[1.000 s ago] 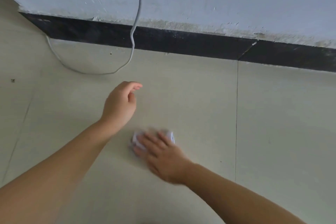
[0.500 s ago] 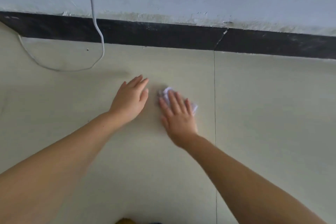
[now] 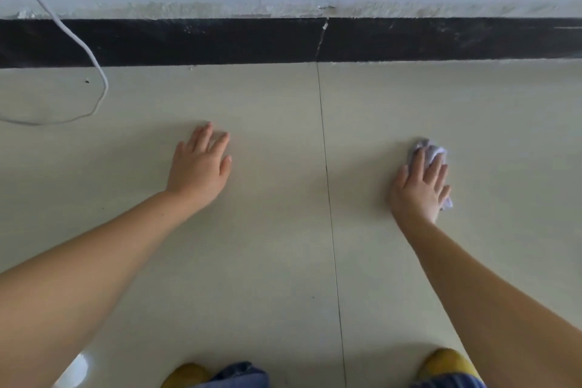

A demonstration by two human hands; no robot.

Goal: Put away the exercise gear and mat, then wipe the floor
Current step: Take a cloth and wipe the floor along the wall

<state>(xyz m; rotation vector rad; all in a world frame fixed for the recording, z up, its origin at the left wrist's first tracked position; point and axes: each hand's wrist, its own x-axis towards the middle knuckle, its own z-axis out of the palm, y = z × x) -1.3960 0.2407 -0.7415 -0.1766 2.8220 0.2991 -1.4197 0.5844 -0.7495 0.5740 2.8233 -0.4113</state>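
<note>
My right hand lies flat with straight fingers on a crumpled white cloth, pressing it onto the pale tiled floor right of the tile seam. Only the cloth's far edge and a corner by my little finger show. My left hand rests flat on the floor left of the seam, fingers spread, holding nothing. No exercise gear or mat is in view.
A black skirting board runs along the wall ahead. A white cable hangs down and loops over the floor at far left. My knees and yellow footwear show at the bottom edge.
My right hand has slid the cloth to the right across the tile seam, away from my left hand. My left hand now lies flat on the floor. The view has shifted right.
</note>
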